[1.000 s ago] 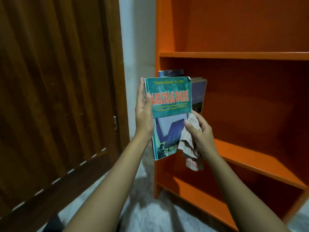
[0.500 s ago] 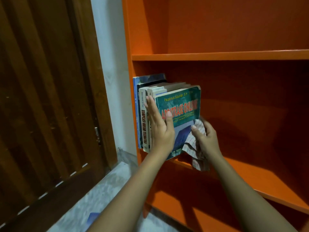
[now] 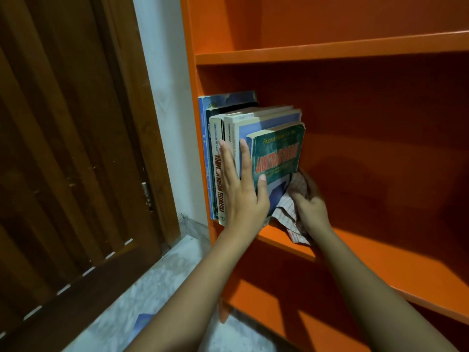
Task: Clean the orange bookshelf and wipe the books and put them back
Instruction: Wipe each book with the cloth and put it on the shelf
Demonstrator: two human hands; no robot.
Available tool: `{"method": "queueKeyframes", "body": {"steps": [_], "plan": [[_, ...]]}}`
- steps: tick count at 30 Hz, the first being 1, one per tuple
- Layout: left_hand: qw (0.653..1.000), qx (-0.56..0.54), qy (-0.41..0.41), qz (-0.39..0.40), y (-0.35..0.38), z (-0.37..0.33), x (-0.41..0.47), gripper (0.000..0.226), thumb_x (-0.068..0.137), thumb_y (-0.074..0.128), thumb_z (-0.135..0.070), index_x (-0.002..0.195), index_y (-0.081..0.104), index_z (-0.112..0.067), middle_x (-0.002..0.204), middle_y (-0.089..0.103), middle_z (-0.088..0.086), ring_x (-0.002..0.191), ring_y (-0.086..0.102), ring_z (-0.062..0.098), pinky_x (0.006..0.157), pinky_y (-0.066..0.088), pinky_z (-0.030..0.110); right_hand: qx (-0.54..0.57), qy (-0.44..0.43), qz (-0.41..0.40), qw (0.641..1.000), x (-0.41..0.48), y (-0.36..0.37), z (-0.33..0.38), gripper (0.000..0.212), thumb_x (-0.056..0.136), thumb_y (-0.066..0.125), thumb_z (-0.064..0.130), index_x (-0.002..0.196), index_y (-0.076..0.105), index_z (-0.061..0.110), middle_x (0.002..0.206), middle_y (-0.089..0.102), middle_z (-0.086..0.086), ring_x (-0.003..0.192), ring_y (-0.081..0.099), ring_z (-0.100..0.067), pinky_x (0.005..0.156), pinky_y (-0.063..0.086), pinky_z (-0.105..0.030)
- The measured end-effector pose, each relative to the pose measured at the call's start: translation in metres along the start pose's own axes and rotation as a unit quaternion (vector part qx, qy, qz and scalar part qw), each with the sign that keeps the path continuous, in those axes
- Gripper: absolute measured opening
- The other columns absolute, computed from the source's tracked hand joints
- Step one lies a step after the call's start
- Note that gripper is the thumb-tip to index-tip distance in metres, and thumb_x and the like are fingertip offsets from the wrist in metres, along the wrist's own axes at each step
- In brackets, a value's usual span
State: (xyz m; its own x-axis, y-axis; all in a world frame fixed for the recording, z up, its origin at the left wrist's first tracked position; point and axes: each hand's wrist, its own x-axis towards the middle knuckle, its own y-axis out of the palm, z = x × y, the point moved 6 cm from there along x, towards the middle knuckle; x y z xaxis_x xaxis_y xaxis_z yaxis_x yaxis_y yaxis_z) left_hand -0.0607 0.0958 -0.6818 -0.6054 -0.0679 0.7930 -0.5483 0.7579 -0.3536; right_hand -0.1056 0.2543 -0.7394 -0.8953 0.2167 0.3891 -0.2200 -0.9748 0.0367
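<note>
Head view. The green book (image 3: 279, 153) is standing upright on the middle board of the orange bookshelf (image 3: 355, 50), and it is serving as the reference point here. Just left of it, the row of books (image 3: 220, 138) is standing spine-out, filling the gap between the green book and the shelf's left wall. The left hand (image 3: 241, 189) is lying flat with straight fingers across the spines just left of the green book, its thumb resting on the green cover. The right hand (image 3: 309, 201) is at the green book's lower right edge, fingers curled round a striped cloth (image 3: 289, 212), which is touching the cover and trailing onto the board below it. Right of the green book the board is showing bare orange. Far left of it a wooden door (image 3: 63, 148) is standing; below, a pale floor (image 3: 152, 288).

Judgement: the put-back step is in hand for this book, with seating nearly complete. The next move is calling for the book to be pushed flush with its neighbours while the flat hand is steadying the row, then for both hands to be released without tipping it.
</note>
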Motion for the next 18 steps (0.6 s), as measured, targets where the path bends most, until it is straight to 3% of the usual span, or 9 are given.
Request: {"method": "queueKeyframes", "body": {"steps": [2, 6, 13, 18], "plan": [[1.000, 0.001, 0.001, -0.003, -0.001, 0.000, -0.001, 0.075, 0.096, 0.045, -0.019, 0.149, -0.007, -0.026, 0.156, -0.022, 0.008, 0.143, -0.023, 0.015, 0.118, 0.003, 0.041, -0.013, 0.000, -0.001, 1.000, 0.001, -0.001, -0.001, 0.050, 0.091, 0.055, 0.003, 0.136, 0.046, 0.023, 0.131, 0.055, 0.003, 0.120, 0.053, -0.010, 0.098, 0.045, -0.024], [1.000, -0.004, -0.002, -0.014, -0.002, -0.001, 0.000, 0.073, 0.096, 0.045, -0.017, 0.149, -0.005, -0.024, 0.156, -0.021, 0.008, 0.144, -0.020, 0.014, 0.118, 0.004, 0.038, -0.042, -0.017, -0.015, 0.999, -0.002, -0.004, 0.005, 0.050, 0.091, 0.056, 0.004, 0.137, 0.046, 0.020, 0.128, 0.055, 0.005, 0.115, 0.052, -0.007, 0.088, 0.044, -0.010], [1.000, -0.018, -0.012, -0.011, -0.005, -0.001, -0.003, 0.069, 0.097, 0.039, -0.023, 0.150, -0.004, -0.022, 0.157, -0.017, 0.007, 0.146, -0.015, 0.017, 0.117, 0.017, 0.052, -0.052, -0.029, -0.034, 0.998, -0.006, -0.012, 0.012, 0.048, 0.090, 0.055, 0.002, 0.134, 0.047, 0.020, 0.109, 0.056, 0.016, 0.094, 0.056, 0.001, 0.072, 0.040, 0.003], [1.000, -0.018, -0.015, -0.012, -0.007, -0.002, -0.004, 0.067, 0.096, 0.035, -0.029, 0.150, -0.005, -0.024, 0.158, -0.016, 0.006, 0.146, -0.014, 0.018, 0.117, 0.015, 0.052, -0.046, -0.044, -0.032, 0.997, -0.010, -0.013, 0.018, 0.048, 0.090, 0.053, -0.003, 0.136, 0.046, 0.010, 0.119, 0.053, 0.009, 0.111, 0.049, -0.004, 0.079, 0.038, 0.004]]}}
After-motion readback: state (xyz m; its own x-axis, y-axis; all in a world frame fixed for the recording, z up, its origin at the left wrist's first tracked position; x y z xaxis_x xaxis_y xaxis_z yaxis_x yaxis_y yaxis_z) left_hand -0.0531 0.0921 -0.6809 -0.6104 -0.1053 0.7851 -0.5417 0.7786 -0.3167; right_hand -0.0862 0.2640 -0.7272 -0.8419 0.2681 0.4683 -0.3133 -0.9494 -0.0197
